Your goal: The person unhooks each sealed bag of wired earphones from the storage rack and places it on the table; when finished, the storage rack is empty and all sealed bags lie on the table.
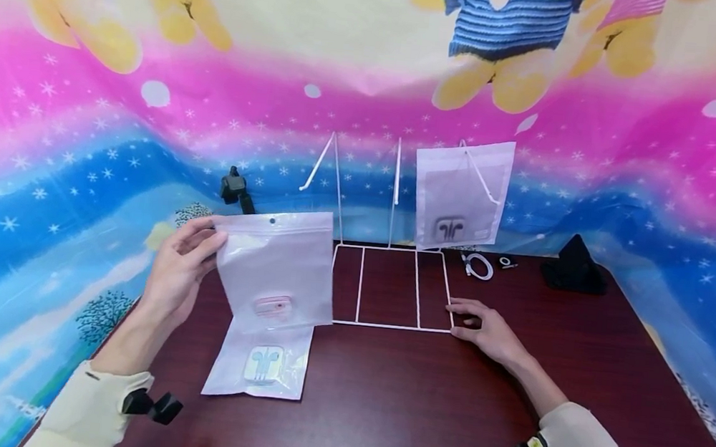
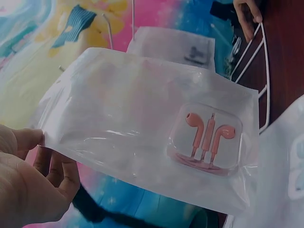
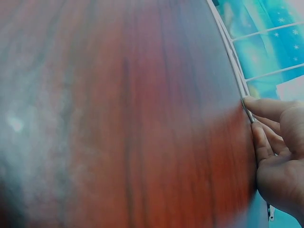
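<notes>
My left hand (image 1: 182, 268) pinches the upper left corner of a clear-and-white zip bag (image 1: 273, 262), held up above the table. Inside the bag, a case of pink earphones (image 2: 209, 137) shows plainly in the left wrist view. Below it on the table lies a similar bag (image 1: 224, 365) with pale blue-looking earphones (image 1: 264, 364). My right hand (image 1: 484, 329) grips the front right corner of a white wire display rack (image 1: 387, 325), thumb and fingers on either side of the wire. From the rack's right hook hangs another bag (image 1: 459, 183) with dark earphones (image 1: 449, 228).
Behind the rack's right side lie a coiled white cable (image 1: 478, 267) and a small round item (image 1: 506, 262). A black stand (image 1: 575, 265) is at the back right, a dark device (image 1: 234, 186) at the back left. Patterned cloth (image 1: 369, 109) encloses the dark table (image 1: 380, 398).
</notes>
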Demonstrator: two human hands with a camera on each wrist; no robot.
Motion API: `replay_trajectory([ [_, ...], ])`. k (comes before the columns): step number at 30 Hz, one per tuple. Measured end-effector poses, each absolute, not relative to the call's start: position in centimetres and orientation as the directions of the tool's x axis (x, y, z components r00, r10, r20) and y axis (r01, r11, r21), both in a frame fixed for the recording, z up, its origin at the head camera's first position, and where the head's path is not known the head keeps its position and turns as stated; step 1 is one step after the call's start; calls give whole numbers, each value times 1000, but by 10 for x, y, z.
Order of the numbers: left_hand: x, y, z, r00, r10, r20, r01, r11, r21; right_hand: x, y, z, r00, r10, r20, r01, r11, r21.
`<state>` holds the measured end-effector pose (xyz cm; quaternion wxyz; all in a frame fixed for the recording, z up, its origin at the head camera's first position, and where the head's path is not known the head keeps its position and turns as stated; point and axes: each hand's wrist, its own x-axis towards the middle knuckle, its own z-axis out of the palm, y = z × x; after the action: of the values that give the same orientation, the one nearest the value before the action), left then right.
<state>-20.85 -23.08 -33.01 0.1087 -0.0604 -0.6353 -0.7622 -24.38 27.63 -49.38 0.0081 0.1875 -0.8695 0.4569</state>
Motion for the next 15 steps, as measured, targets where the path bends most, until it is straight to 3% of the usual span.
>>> replay_trajectory([
  [15,-186,-301,-338,-922,-261,286,373,-405,835,-244,279,-495,-934,-314,170,-320,525,-788],
])
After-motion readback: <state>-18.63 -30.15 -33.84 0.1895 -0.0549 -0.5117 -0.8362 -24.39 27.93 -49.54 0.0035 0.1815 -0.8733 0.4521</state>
